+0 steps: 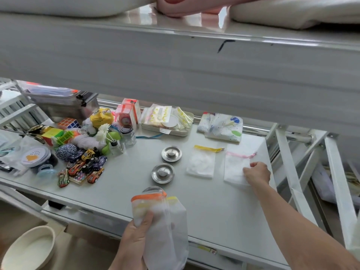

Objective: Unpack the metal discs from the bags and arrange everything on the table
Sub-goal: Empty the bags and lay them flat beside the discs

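Note:
Two shiny metal discs lie side by side on the grey table (210, 207), one farther back (171, 154) and one nearer (163, 173). To their right lies a flat bag with a yellow strip (202, 162), then a bag with a pink strip (236, 166). My right hand (256, 173) rests on the pink-strip bag's right edge, fingers pinching it. My left hand (139, 233) grips a bunch of translucent bags (159, 217) with orange and yellow strips at the table's front edge. A round shape shows at the top of that bunch.
Toy cars (83, 168), puzzle cubes (68, 123), jars and string clutter the table's left. A tray of bags (167, 121) and a patterned cloth (222, 125) sit at the back. A shelf overhangs above. A white bowl (29, 248) stands below left; a metal frame (292, 162) rises at right.

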